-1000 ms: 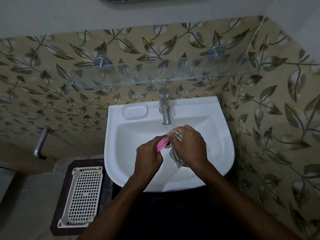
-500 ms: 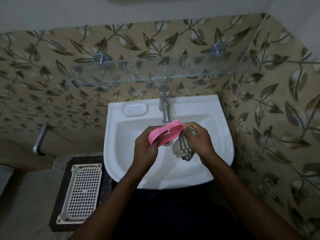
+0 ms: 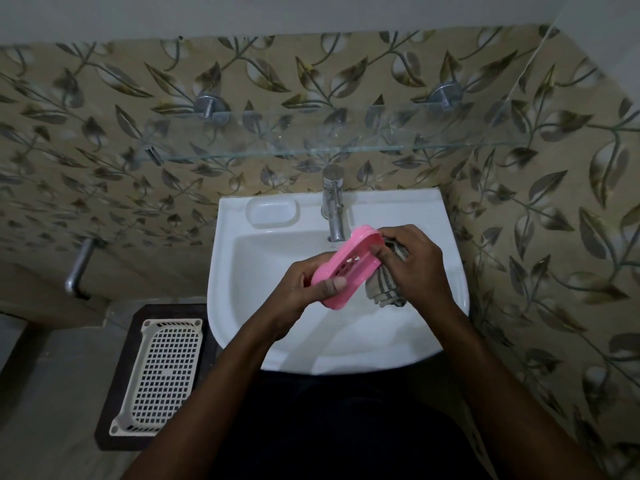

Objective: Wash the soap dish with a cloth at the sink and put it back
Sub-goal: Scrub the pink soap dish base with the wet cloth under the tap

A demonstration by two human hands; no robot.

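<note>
A white sink (image 3: pixel 239 317) fills the middle of the frame, its steel tap (image 3: pixel 334 216) at the upper rim and a moulded soap recess (image 3: pixel 272 212) just left of the tap, with nothing in it. Above runs a glass shelf (image 3: pixel 311 148) on two round metal brackets against leaf-patterned tiles. At lower left a white perforated plastic basket (image 3: pixel 161 375) lies on a dark mat (image 3: pixel 114 410); nothing shows inside the basket. A metal pipe (image 3: pixel 79 268) juts from the wall at the left edge.

Over the basin, just below the spout, the pink soap dish (image 3: pixel 349 268) is held tilted, its slotted inside facing the camera. The left hand (image 3: pixel 301 292) grips its lower end, thumb pressed on the rim and fingers curled beneath. The right hand (image 3: pixel 415 268) covers the dish's upper end, its fingers (image 3: pixel 394 233) curled round a bunched striped cloth (image 3: pixel 382 291) that hangs below the palm, touching the dish's right side.
</note>
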